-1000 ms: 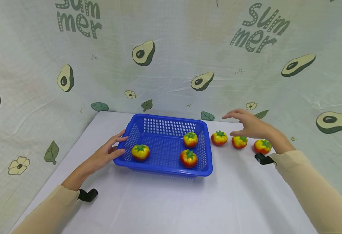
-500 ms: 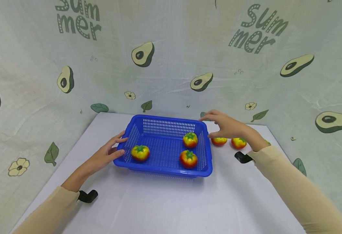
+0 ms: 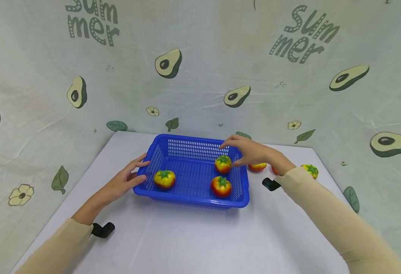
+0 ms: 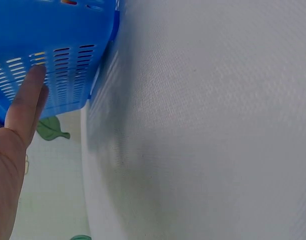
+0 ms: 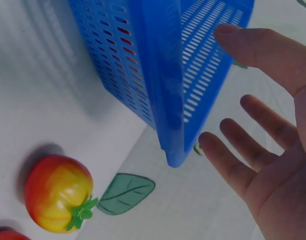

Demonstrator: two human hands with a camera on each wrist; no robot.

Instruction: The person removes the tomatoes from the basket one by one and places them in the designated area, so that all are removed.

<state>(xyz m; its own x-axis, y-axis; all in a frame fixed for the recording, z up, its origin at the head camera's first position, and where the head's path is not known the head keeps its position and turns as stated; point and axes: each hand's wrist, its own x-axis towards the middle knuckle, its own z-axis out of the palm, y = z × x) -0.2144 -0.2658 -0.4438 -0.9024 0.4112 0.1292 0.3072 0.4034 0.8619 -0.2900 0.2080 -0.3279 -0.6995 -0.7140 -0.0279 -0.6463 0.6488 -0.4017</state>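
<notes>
Landmark: blue basket [image 3: 193, 198], upright on the white table [image 3: 186, 243]. Inside the basket: left tomato [image 3: 164, 179] at the left end, rear-right tomato [image 3: 223, 165], front-right tomato [image 3: 221, 186]. Outside, in a row to the right of the basket: near tomato [image 3: 257, 167], middle tomato [image 3: 274, 170] mostly hidden behind the right wrist, far tomato [image 3: 311, 170]. Left hand [image 3: 126, 179]: at the basket's left side, fingers extended and apart from the thumb, touching the perforated wall; no firm grasp visible. Right hand [image 3: 250, 150]: above the basket's right end, fingers gently curved, thumb well apart, nothing held; contact with the rear-right tomato not determinable. Likely hazard: rear-right tomato rolling across the basket floor, due to a one-sided thumb push instead of an even pinch. Also possible: basket sliding or tipping, due to wrist pressure on the right rim against only light left-hand contact. Watch the black wrist mount [image 3: 271, 184], just right of the basket; during a low sweep, possible catch on the rim or knock to the near tomato. During any lift, possible slip; probable causes: glossy skin, shallow fingertip hold.
</notes>
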